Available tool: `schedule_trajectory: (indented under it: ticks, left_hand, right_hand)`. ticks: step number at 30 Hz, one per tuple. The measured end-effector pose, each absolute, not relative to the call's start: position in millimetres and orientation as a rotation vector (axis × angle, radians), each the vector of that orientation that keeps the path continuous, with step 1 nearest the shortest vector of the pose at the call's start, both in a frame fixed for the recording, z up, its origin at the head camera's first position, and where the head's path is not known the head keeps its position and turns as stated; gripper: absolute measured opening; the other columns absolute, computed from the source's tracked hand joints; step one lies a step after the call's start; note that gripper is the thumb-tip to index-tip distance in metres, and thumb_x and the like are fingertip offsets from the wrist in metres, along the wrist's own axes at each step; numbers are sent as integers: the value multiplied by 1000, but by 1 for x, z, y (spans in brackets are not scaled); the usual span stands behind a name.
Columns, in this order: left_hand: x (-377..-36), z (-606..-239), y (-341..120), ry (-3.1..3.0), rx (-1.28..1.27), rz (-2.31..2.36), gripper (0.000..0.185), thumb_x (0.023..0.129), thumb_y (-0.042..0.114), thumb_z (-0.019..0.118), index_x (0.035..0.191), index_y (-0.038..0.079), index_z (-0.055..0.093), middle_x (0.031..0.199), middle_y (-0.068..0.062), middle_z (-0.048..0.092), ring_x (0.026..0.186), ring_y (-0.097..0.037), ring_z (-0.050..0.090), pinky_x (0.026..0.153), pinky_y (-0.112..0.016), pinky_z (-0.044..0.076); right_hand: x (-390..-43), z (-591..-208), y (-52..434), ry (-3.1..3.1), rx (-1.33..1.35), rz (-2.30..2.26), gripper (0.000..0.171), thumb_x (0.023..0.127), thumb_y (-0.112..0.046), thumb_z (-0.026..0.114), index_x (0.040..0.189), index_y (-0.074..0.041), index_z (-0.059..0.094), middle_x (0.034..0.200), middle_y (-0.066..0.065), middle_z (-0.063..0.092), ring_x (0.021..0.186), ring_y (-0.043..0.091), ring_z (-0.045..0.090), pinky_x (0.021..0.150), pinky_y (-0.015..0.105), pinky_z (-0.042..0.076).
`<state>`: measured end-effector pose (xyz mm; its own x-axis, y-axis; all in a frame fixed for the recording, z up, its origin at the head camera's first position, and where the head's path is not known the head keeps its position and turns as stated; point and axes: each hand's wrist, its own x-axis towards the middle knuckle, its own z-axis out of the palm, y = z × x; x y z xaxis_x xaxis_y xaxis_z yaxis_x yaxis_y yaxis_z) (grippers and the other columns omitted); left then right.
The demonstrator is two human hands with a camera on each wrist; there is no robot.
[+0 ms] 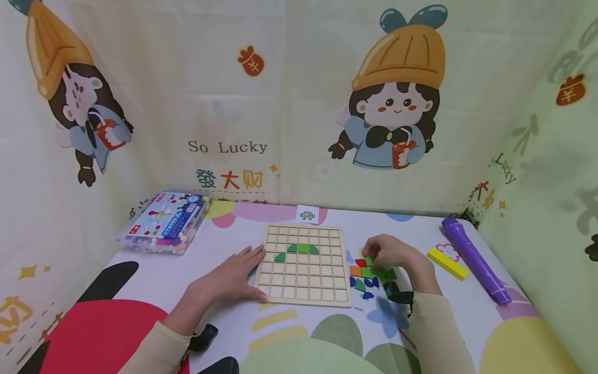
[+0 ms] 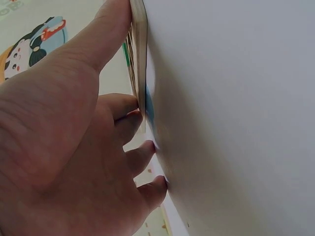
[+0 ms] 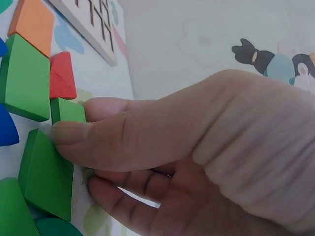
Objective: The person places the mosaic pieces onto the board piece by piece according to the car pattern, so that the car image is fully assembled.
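A wooden grid board [image 1: 306,283] lies flat on the table, with several green pieces [image 1: 302,249] set in its upper cells. My left hand [image 1: 226,275] rests along its left side, fingers extended; in the left wrist view the thumb and fingertips touch the board's edge [image 2: 140,59]. To the right of the board, my right hand [image 1: 392,254] reaches into a loose group of coloured pieces. There its thumb and index finger pinch a small green block [image 3: 68,109], partly hidden by the thumb. A red piece [image 3: 62,76] and an orange square [image 3: 31,24] lie close by.
Behind the board lies a small pattern card [image 1: 307,214]. A clear plastic case [image 1: 163,221] of parts sits at the back left. On the right are a yellow bar [image 1: 447,263] and a long purple tube [image 1: 476,259]. Blue pieces [image 1: 368,295] lie nearer me.
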<state>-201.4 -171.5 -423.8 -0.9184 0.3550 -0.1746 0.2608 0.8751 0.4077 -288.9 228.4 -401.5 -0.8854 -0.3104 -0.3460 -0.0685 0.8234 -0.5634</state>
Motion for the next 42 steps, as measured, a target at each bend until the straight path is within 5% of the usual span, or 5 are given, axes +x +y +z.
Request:
schedule_trajectory:
  ticks: [21, 32, 42]
  left_hand:
    - [-202, -424, -172, 2796, 454, 551, 115, 68, 62, 82, 157, 12, 29, 167, -4, 22, 155, -36, 15, 122, -61, 19]
    - [-203, -425, -172, 2795, 466, 558, 115, 68, 62, 81, 157, 12, 29, 167, -4, 22, 155, -36, 15, 123, -61, 19]
    - [-202, -425, -172, 2789, 458, 569, 114, 69, 61, 82, 157, 12, 29, 167, -4, 22, 155, -36, 14, 123, -60, 18]
  right_hand:
    - [-292, -395, 216, 2709, -425, -789, 13, 81, 0, 66, 87, -12, 67, 83, 4, 60, 85, 21, 54, 70, 31, 44]
    - [-290, -398, 181, 2731, -578, -1008, 19, 93, -3, 60, 106, -7, 74, 104, 6, 70, 90, 20, 59, 88, 38, 56]
    - [-286, -405, 148, 2683, -668, -1196, 21, 94, -7, 65, 112, -5, 75, 103, 6, 70, 88, 18, 59, 82, 31, 54]
